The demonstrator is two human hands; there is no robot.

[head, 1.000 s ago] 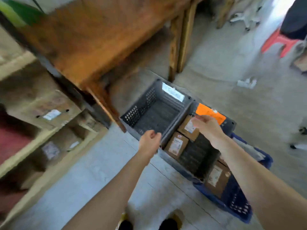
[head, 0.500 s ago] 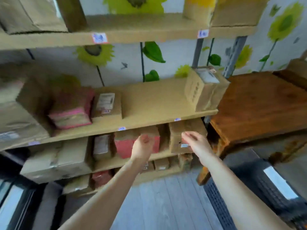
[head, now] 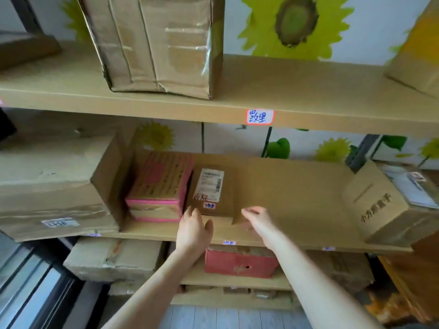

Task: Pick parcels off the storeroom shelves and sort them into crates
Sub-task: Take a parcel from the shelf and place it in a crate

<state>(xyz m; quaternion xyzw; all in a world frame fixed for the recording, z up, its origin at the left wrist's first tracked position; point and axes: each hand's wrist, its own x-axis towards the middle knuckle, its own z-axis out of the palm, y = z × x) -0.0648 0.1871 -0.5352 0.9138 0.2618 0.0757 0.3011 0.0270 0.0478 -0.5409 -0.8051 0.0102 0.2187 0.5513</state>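
**Left hand [head: 193,230] and right hand [head: 257,222] flank the small parcel [head: 213,191] on the middle shelf [head: 297,198]**

Both hands are raised to the front edge of the shelf, apart from each other, and neither holds anything. The left hand's fingers [head: 191,213] are nearly straight and point up at the parcel's front left corner, with the thumb spread to the right. Whether they touch the cardboard cannot be told. The right hand's fingers [head: 249,211] are loosely curled just beside the parcel's front right corner.

The small parcel is plain brown, lies flat on the shelf between the hands, and bears a white shipping label on top. Its left side sits against a stack of pink-striped boxes [head: 159,186], and left of those stands a large brown carton [head: 54,186]. A printed carton [head: 377,205] sits well apart at the shelf's right end.

On the top shelf [head: 308,91] a tall taped carton [head: 156,43] stands above the pink stack, and a small handwritten tag [head: 259,117] is stuck to the shelf's front edge. On the lower shelf [head: 237,283] a red box [head: 240,262] shows between the forearms. Sunflower wallpaper [head: 297,22] covers the wall behind.
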